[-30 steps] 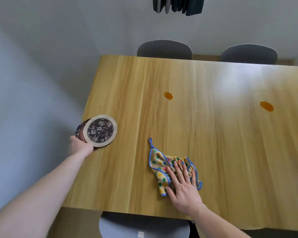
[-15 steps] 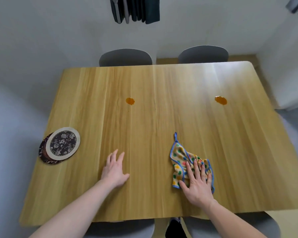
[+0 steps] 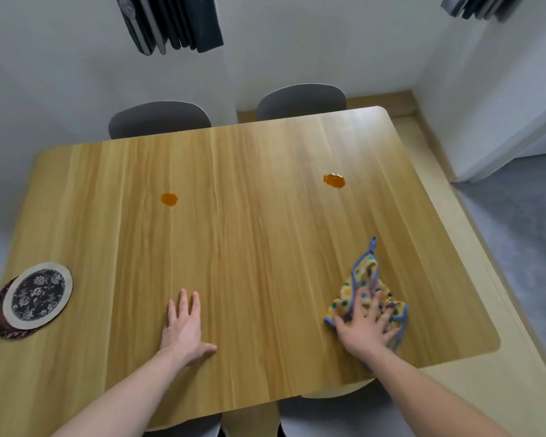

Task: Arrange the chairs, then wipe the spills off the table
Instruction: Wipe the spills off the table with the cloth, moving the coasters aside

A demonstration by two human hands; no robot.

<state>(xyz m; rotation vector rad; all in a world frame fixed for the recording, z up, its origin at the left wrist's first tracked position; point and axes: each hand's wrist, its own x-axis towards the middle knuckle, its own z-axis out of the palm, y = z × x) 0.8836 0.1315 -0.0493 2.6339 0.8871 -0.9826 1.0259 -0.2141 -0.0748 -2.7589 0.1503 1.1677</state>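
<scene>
Under flat right hand (image 3: 368, 328), cloth (image 3: 364, 279) partly hidden; left hand (image 3: 183, 329) flat, empty.

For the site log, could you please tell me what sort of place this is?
Probably a small dining room in a home: a wooden table with grey chairs tucked in along its far side, round floral coasters at its left edge and a dotted dishcloth.

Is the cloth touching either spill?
No, the cloth lies under the right hand, well short of both spills.
</scene>
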